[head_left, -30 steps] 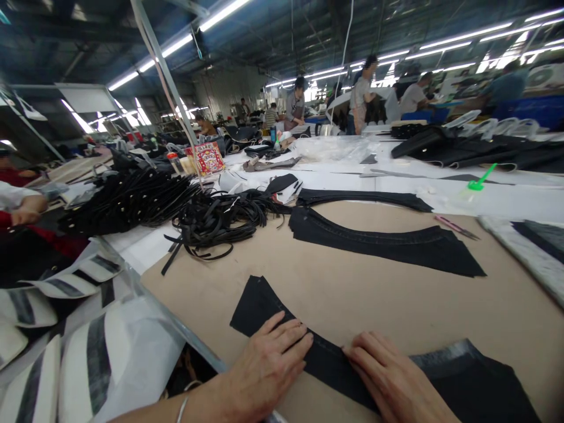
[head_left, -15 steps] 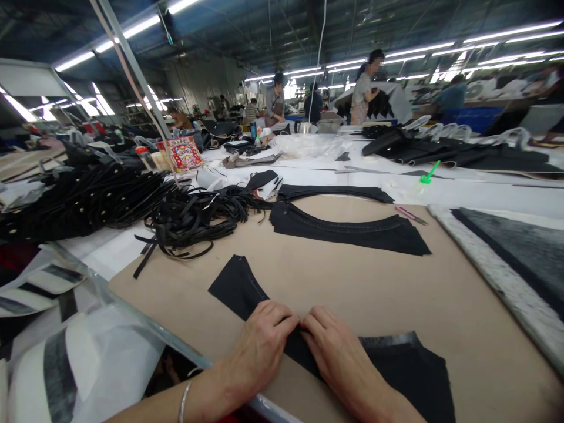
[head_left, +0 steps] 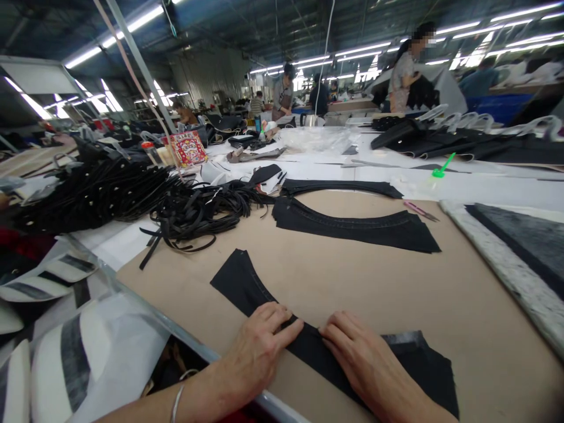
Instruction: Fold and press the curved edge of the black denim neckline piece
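A curved black fabric piece lies slantwise across the tan board, its inner edge partly folded over. On that edge, near the middle, my left hand presses with bent fingers, the thumb stretched along the fold. My right hand pinches the same edge a short way to the right, its fingertips closed on the fabric. Past the right hand, the unfolded end of the piece shows a greyish strip. Farther back lie similar curved black pieces, with stitching along the inner curve. The fabric beneath both palms is hidden.
The tan board covers the near table. Pink-handled snips rest at its back right, near a green brush-like tool. A tangle of black straps sits left; a grey-edged slab borders the right. Co-workers stand farther off.
My right hand has slid right along the folded edge, away from my left hand, widening the gap between them. The left hand stays at nearly the same spot. The view has shifted slightly.
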`<state>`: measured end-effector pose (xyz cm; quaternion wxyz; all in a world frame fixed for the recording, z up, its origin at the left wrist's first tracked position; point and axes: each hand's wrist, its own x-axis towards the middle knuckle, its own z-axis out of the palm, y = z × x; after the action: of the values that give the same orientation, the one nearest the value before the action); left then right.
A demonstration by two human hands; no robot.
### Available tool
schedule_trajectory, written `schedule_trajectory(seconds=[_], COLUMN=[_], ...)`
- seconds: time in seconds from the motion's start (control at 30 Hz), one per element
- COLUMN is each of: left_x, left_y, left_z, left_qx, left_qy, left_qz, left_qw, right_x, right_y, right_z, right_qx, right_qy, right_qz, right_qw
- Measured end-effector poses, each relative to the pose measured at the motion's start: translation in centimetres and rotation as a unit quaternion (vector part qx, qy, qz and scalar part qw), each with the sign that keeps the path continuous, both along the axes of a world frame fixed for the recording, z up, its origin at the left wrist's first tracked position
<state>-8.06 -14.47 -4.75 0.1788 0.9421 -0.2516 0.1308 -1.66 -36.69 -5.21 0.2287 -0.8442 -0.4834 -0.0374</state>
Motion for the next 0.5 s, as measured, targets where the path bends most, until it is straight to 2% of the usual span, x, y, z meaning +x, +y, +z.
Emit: schedule_trajectory(seconds=[0.3,0.5], left_x=[0.1,0.5], left_y=[-0.5,-1.3], left_z=[-0.1,0.5], left_qx=[0.009,-0.033], left_qy=[-0.02,0.049], left_qz=[0.013,-0.024], left_qw=[1.0,0.998], right_x=[0.3,0.3], right_y=[-2.1,-2.9], right_z=[0.3,0.3], right_qx=[0.001,-0.027], right_qy=[-0.003,0.018], right_qz=[0.009,0.025], right_qw=[1.0,0.999])
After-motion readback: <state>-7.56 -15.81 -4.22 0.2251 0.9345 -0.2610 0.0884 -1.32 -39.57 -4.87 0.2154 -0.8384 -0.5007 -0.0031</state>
